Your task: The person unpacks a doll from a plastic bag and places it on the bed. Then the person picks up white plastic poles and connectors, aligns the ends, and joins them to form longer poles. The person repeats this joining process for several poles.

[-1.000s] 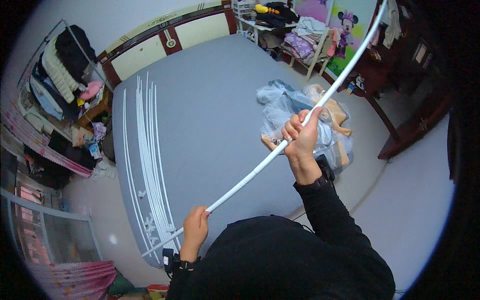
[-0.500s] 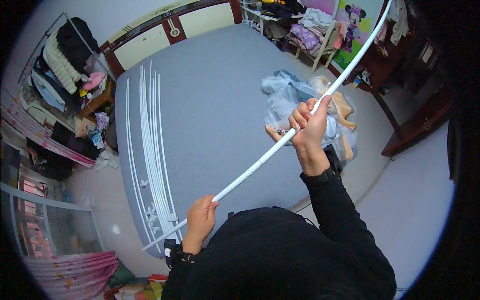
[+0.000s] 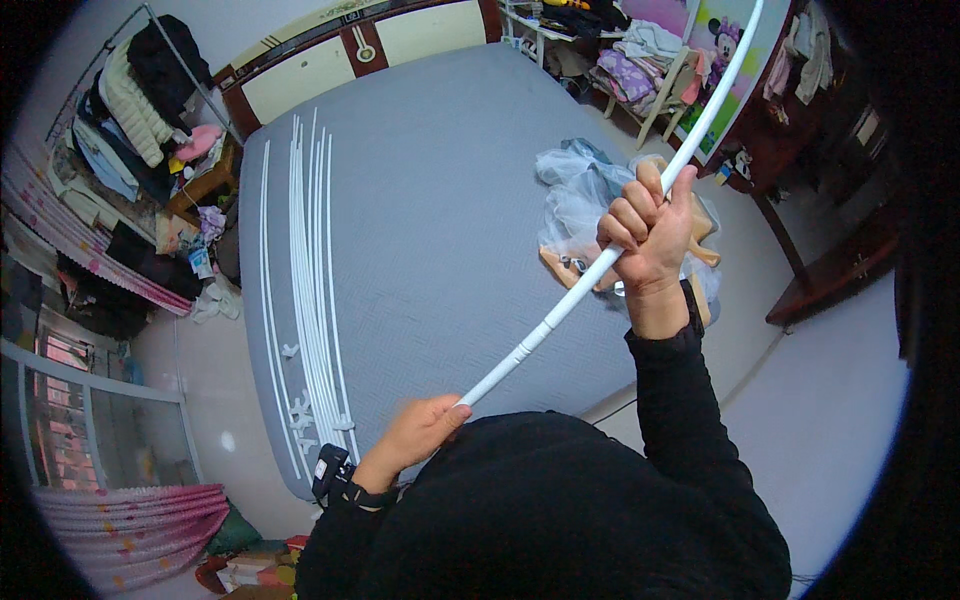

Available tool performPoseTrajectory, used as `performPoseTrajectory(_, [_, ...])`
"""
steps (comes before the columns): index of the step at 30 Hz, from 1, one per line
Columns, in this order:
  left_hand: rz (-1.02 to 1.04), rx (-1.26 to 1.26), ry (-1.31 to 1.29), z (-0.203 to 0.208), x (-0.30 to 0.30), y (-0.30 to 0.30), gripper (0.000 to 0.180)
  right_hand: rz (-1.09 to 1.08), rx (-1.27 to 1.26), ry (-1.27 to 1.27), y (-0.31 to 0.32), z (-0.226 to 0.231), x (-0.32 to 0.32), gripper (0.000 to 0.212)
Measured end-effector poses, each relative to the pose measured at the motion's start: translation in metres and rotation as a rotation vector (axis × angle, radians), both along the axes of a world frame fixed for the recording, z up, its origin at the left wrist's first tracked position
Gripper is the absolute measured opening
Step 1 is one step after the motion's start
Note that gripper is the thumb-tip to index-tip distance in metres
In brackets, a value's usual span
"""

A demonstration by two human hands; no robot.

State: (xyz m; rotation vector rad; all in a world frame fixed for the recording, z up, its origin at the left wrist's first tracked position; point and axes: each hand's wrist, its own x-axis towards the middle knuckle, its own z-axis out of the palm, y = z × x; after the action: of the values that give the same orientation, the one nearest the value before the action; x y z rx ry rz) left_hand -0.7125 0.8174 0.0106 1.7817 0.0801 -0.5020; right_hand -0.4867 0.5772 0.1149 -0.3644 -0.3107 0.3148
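A long white rod (image 3: 560, 312) runs slantwise from lower left to the upper right, over a grey mattress (image 3: 440, 200). My left hand (image 3: 422, 432) grips its lower end near my chest. Higher up, my right hand (image 3: 648, 230) is closed in a fist around the rod. A joint sleeve shows on the rod between my hands. Several more white rods (image 3: 310, 270) lie side by side along the mattress's left part, with small white connectors (image 3: 300, 410) near their near ends.
A clear plastic bag (image 3: 580, 205) lies on a wooden chair at the mattress's right side. A clothes rack with coats (image 3: 130, 100) stands at the left, clutter below it. Dark wooden furniture (image 3: 830, 270) stands at the right. Pink striped cloth (image 3: 130, 510) is at the lower left.
The rod's lower end and my left hand have shifted right toward my chest. My right hand has slid along the rod while still gripping it.
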Motion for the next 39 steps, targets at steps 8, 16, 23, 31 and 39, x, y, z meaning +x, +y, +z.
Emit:
performPoseTrajectory(8, [0.110,0.429,-0.400,-0.008,0.001,-0.016,0.038,-0.208,-0.195,0.105,0.013,0.010,-0.003,0.057])
performPoseTrajectory(16, [0.294,1.047,-0.728,-0.009,0.008,-0.011,0.043,-0.487,-0.297,0.355,0.025,-0.004,-0.003,0.055])
performPoseTrajectory(23, [0.080,0.194,-0.263,0.008,0.014,0.012,0.036,-0.374,-0.160,0.276,0.003,-0.014,0.004,0.054])
performPoseTrajectory(31, [-0.121,-0.197,0.222,-0.007,0.000,0.030,0.042,0.026,-0.005,-0.142,-0.019,0.006,0.009,0.051])
performPoseTrajectory(39, [0.019,-0.079,0.215,-0.059,-0.033,0.057,0.044,0.173,0.216,-0.334,-0.073,0.045,0.072,0.041])
